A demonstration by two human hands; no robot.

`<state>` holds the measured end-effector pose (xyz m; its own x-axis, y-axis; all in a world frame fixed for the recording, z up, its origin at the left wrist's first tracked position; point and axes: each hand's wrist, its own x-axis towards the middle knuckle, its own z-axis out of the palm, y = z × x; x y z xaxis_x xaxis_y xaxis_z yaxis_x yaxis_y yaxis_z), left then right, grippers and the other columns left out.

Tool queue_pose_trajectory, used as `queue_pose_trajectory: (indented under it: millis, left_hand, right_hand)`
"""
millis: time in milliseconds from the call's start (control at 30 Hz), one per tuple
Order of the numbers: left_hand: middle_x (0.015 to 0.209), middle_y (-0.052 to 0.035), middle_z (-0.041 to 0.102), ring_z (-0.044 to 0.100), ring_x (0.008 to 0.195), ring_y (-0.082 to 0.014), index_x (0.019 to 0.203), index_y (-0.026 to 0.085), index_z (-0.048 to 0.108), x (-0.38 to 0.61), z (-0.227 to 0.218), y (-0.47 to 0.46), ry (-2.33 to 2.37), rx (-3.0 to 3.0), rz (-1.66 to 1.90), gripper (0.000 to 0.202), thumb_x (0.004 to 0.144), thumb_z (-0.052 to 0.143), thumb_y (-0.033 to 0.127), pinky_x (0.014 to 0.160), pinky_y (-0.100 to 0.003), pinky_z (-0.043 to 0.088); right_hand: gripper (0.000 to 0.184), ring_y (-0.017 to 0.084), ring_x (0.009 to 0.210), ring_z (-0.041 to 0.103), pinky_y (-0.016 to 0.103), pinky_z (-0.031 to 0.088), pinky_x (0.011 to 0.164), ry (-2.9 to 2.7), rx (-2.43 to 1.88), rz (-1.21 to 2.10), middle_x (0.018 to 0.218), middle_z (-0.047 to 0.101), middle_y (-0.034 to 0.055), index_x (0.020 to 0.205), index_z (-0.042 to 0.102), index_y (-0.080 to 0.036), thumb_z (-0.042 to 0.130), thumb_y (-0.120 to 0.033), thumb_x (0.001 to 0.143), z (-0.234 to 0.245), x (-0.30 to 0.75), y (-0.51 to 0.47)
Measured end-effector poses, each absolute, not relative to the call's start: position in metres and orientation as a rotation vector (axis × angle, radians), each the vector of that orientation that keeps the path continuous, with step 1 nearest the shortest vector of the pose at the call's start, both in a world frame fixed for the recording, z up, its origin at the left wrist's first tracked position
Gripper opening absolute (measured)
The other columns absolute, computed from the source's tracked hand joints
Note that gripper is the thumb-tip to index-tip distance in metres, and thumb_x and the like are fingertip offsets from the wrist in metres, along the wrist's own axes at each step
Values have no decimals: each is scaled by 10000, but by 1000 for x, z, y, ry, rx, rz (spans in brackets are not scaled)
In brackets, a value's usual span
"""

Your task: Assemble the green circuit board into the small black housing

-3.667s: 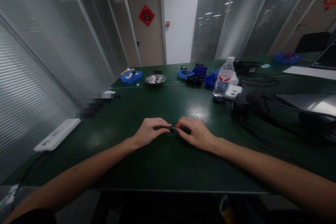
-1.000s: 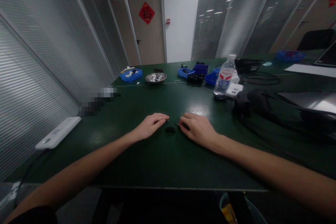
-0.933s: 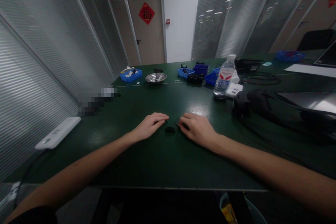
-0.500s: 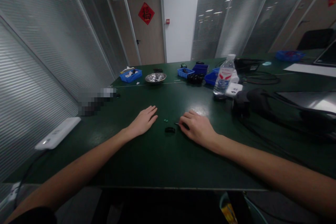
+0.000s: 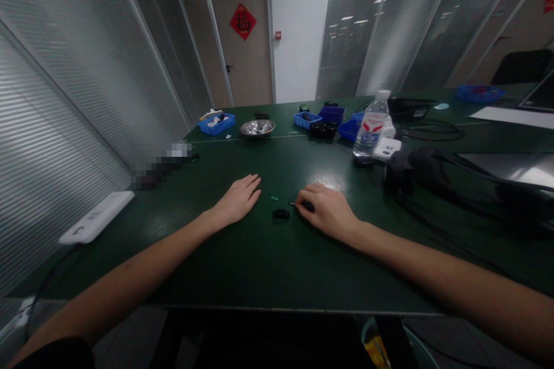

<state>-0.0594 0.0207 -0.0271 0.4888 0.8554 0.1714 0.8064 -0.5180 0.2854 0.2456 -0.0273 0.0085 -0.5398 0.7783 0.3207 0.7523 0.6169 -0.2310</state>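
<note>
My left hand (image 5: 237, 200) lies flat on the dark green table (image 5: 268, 265), fingers stretched out, holding nothing. My right hand (image 5: 328, 210) rests on the table with its fingers curled over a small dark tool (image 5: 303, 205) whose thin metal tip pokes out to the left. Between the hands sits a small black part (image 5: 281, 214). A tiny green piece (image 5: 273, 198) lies just beyond it, right of my left fingertips.
A water bottle (image 5: 371, 124) and a white box (image 5: 386, 149) stand at mid right beside black gear and cables (image 5: 426, 170). Blue bins (image 5: 216, 124) (image 5: 307, 120) and a metal bowl (image 5: 257, 127) sit at the far edge. A white device (image 5: 96, 217) lies at left.
My left hand let go of the small black part, slid away to the left and flattened out. The black part and a tiny green piece now lie uncovered. My right hand stayed put.
</note>
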Motion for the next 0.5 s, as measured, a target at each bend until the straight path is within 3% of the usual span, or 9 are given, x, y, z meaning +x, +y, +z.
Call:
queue_pose_trajectory:
  millis: [500]
  left_hand:
    - [1621, -105, 389, 340, 1501, -291, 1546, 201, 435, -58, -23, 19, 1451, 2555, 441, 555, 1070, 356, 473, 1213, -512, 280]
  right_hand:
    - [78, 200, 874, 591, 293, 379, 658, -2457, -1219, 114, 934, 671, 47, 937, 693, -221, 621, -248, 945, 10, 245, -28]
